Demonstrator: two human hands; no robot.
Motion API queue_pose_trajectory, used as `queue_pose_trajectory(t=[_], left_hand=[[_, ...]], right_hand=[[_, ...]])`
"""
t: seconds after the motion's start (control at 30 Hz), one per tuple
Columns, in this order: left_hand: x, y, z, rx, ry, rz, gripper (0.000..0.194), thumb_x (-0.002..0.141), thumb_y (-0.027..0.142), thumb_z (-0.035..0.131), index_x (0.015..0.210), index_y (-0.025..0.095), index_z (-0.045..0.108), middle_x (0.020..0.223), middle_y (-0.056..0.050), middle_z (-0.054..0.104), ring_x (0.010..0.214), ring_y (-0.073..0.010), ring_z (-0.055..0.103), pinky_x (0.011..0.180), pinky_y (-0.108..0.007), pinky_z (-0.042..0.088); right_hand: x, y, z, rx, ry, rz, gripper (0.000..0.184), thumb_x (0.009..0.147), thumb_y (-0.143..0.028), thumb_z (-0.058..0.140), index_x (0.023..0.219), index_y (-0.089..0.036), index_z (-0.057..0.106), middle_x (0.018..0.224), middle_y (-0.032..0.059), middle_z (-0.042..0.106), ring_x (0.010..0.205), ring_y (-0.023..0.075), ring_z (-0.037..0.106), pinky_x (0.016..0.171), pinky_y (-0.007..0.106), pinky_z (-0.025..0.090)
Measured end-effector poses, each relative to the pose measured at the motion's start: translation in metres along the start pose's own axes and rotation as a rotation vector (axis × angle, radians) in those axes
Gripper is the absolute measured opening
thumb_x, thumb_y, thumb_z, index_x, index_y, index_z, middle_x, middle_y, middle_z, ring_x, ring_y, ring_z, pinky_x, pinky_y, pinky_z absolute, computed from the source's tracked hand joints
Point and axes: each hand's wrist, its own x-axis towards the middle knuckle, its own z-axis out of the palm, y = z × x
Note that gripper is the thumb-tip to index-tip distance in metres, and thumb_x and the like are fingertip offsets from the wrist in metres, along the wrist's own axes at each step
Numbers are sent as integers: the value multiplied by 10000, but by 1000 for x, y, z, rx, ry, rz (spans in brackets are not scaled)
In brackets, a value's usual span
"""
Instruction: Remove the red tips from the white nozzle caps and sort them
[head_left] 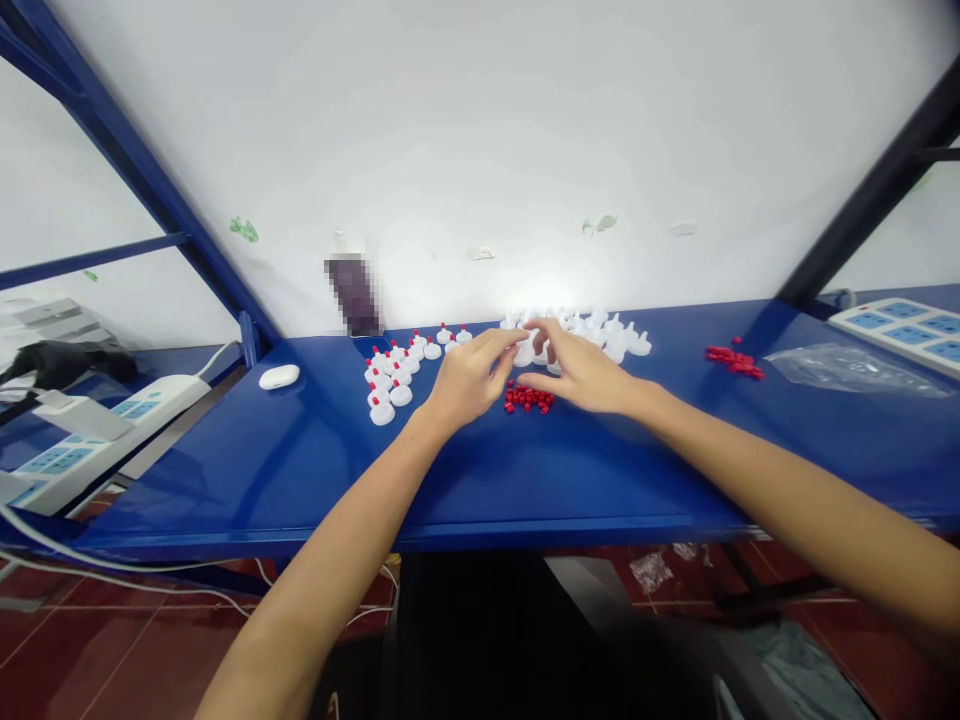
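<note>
— We see a glossy deep blue bench top (300,470), and a plain white wall (480,120) behind it.

— We also see white caps (390,385) with red tips, a small pile of red pieces (528,398), and more red ones (735,361) farther right.

— We note the white oval case (279,377), and the white power strip (900,330) with pale blue sockets.

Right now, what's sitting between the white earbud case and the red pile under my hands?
In the head view, between the white earbud case and the red pile stands a cluster of white caps with red tips, and the left hand is there too.
</note>
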Motion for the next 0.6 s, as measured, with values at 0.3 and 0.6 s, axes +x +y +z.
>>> queue_pose_trajectory(t=[0.3, 0.6], left_hand=[[-2, 12, 7, -336, 57, -135, 260, 983, 306, 491, 1192, 175, 575, 1090, -79, 710, 752, -128, 726, 680, -228, 575], [-6, 5, 2, -27, -182, -59, 242, 976, 243, 452, 1162, 192, 598, 1077, -65, 708, 898, -168, 675, 798, -286, 523]], right_hand=[[1, 0, -1, 71, -3, -174, 496, 954, -509, 475, 1337, -196, 487, 1152, 120, 552, 962, 242, 538, 870, 357, 442], [2, -5, 0, 141, 40, -68, 458, 983, -567, 363, 771, -190, 513, 711, 12, 523, 660, 154, 469, 664, 289, 359]])
